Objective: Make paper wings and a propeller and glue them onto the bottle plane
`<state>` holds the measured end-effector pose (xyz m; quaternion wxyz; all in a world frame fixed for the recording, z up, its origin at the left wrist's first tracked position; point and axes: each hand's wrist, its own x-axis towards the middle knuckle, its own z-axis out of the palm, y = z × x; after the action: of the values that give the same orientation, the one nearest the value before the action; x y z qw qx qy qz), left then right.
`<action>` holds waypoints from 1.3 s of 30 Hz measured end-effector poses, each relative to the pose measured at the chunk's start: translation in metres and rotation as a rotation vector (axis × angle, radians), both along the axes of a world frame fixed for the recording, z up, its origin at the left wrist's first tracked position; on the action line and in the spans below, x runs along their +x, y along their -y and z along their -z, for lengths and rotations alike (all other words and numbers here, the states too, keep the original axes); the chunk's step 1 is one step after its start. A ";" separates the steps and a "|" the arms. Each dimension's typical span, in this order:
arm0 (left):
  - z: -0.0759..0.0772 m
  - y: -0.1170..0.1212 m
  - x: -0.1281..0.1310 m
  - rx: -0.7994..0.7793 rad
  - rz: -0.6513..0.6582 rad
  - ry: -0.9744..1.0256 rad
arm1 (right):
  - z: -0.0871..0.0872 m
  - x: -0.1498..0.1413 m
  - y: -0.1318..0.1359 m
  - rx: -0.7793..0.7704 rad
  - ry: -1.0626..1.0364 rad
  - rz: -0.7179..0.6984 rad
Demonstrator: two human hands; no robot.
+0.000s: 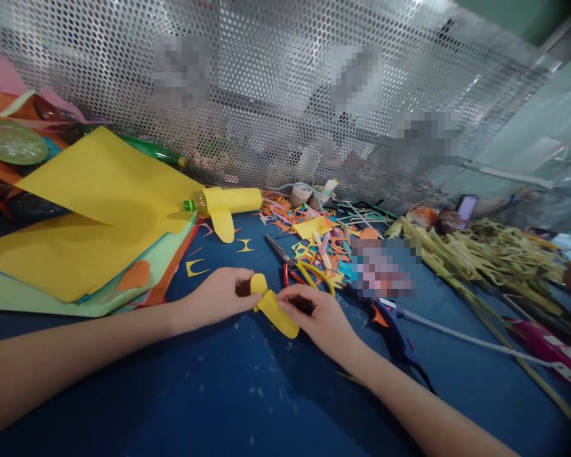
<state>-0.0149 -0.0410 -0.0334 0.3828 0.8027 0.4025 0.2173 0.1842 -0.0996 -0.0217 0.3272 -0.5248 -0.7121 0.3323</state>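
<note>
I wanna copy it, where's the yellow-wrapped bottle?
In the head view, the yellow-wrapped bottle lies left of centre beyond the left hand, between large yellow sheets and colourful paper scraps.

"Can any lettering be read here?"

"None. The dark-blue plastic glue gun with an orange trigger (398, 335) bears a small white label (388, 303), too blurred to make out."

"And the magenta plastic tool (542, 338) at the right edge?"

"It shows white patches (569, 373); any marks there are too small to read."
</note>
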 end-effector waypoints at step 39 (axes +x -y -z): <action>-0.003 0.000 0.000 0.043 0.027 -0.048 | 0.005 -0.010 0.003 -0.006 0.179 0.188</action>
<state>-0.0154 -0.0410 -0.0299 0.3587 0.8209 0.3960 0.2015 0.1745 -0.1030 -0.0270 0.2905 -0.6180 -0.6849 0.2543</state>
